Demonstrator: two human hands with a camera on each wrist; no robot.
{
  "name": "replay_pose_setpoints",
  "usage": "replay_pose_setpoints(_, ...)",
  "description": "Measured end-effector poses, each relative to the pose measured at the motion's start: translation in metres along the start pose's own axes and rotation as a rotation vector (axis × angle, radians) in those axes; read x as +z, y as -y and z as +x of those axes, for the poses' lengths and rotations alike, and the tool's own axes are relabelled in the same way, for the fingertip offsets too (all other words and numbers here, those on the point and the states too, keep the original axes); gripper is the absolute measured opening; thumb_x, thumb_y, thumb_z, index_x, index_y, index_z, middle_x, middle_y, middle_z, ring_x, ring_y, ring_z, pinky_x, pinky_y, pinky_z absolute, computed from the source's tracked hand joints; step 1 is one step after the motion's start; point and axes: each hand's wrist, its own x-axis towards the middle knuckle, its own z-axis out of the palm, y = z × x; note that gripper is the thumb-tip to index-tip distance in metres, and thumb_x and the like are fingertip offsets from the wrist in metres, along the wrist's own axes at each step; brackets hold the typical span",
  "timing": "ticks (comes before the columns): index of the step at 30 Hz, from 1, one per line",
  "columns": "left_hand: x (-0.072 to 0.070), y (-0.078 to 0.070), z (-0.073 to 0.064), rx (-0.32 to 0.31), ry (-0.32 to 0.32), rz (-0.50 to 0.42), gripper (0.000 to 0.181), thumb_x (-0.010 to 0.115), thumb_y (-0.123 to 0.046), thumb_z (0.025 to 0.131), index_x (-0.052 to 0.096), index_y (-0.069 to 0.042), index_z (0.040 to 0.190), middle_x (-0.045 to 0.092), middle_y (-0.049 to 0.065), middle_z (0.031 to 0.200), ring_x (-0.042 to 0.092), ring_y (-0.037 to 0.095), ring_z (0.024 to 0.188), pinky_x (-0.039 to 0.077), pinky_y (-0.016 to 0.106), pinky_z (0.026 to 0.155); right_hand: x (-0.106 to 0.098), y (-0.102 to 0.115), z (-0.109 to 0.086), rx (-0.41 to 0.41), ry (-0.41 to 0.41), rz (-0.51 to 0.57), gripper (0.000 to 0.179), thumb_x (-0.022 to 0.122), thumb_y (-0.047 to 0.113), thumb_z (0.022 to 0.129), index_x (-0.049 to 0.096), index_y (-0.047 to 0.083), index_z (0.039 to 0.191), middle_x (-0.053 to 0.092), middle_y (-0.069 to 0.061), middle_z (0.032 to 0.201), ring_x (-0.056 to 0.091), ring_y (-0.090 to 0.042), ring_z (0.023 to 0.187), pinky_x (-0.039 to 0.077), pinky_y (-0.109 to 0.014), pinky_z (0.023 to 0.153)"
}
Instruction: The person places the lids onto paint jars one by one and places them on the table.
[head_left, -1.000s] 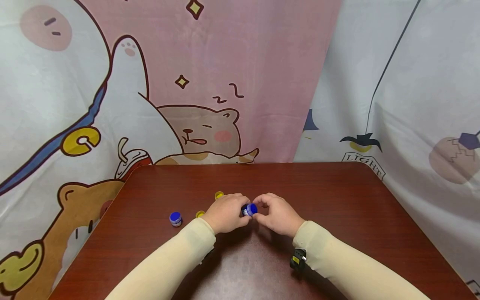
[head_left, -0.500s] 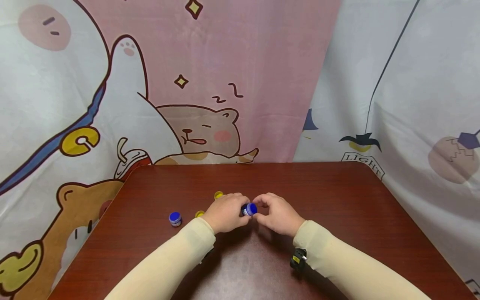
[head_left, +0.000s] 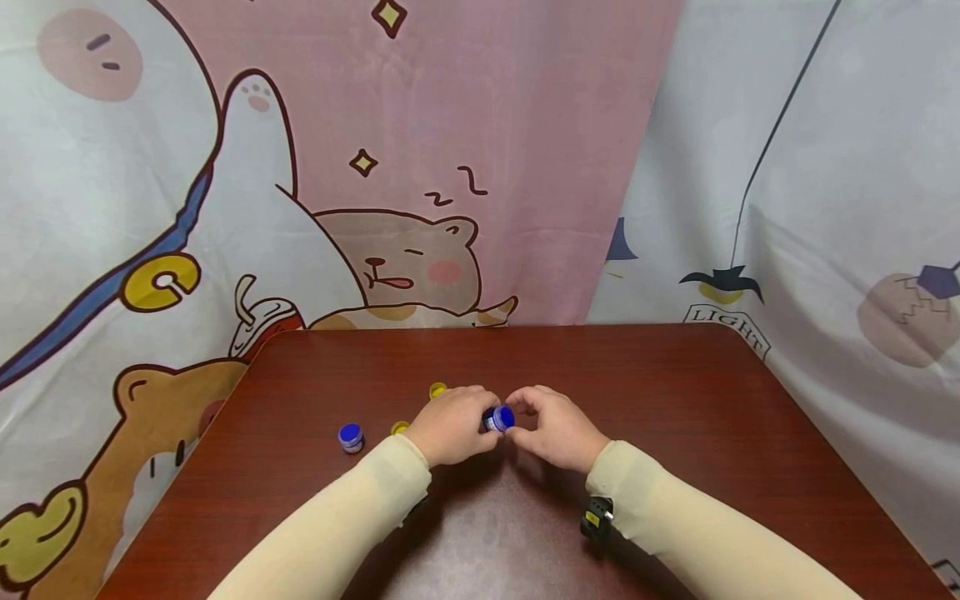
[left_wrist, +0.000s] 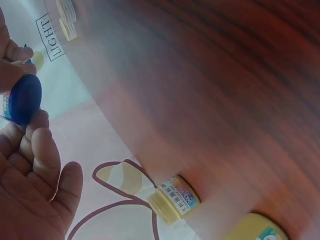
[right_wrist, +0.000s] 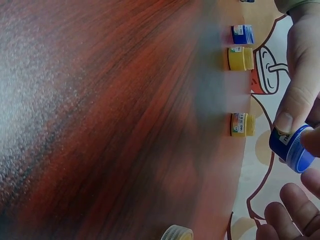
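A small blue paint jar (head_left: 497,418) is held tilted between the two hands above the table. My left hand (head_left: 450,427) grips its body, the thumb pressing on the side near the label in the right wrist view. The lid end points toward my right hand (head_left: 558,429), whose thumb and curved index finger lie at either side of the lid. In the left wrist view the jar's round blue base (left_wrist: 26,99) shows between the fingers. A second blue jar (head_left: 351,437) stands upright to the left of the left hand.
Two yellow jars (right_wrist: 241,59) (right_wrist: 243,124) stand on the reddish-brown table (head_left: 637,375), partly hidden behind the left hand in the head view. A pale-lidded jar (right_wrist: 177,233) shows at the bottom of the right wrist view. Behind the table hangs a cartoon-printed curtain (head_left: 555,167).
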Motion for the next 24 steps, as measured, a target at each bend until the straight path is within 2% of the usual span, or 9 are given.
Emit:
replay_pose_setpoints(9,0.0015,0.0012,0.0006,0.005,0.003,0.011,0.033,0.077,-0.042,0.093,0.071,-0.017,0.114,0.066,-0.007,0.099,0.058,0.008,0.085,0.054,0.03,0.084,0.0009,-0.0006,0.0001,0.016,0.005,-0.004,0.024,0.083,0.022,0.091,0.072,0.016,0.112,0.07,-0.003,0.112,0.068,-0.021,0.108,0.059,-0.044,0.094)
replay_pose_setpoints(17,0.0007,0.0003,-0.0004,0.007,-0.002,0.0,0.034,0.078,-0.04,0.093,0.071,-0.016,0.116,0.068,-0.005,0.101,0.06,0.009,0.087,0.055,0.031,0.085,0.0014,-0.0016,0.0,0.008,-0.006,0.002,0.031,0.084,0.021,0.09,0.071,0.017,0.117,0.069,-0.001,0.115,0.067,-0.022,0.109,0.058,-0.045,0.095)
replay_pose_setpoints(24,-0.0004,-0.0006,-0.0007,0.008,-0.002,0.001,0.032,0.077,-0.04,0.093,0.071,-0.016,0.114,0.066,-0.006,0.1,0.059,0.009,0.086,0.054,0.03,0.083,0.0015,-0.0015,0.0,0.02,-0.008,-0.004,0.024,0.083,0.023,0.091,0.073,0.018,0.112,0.069,0.0,0.112,0.067,-0.019,0.107,0.058,-0.045,0.095)
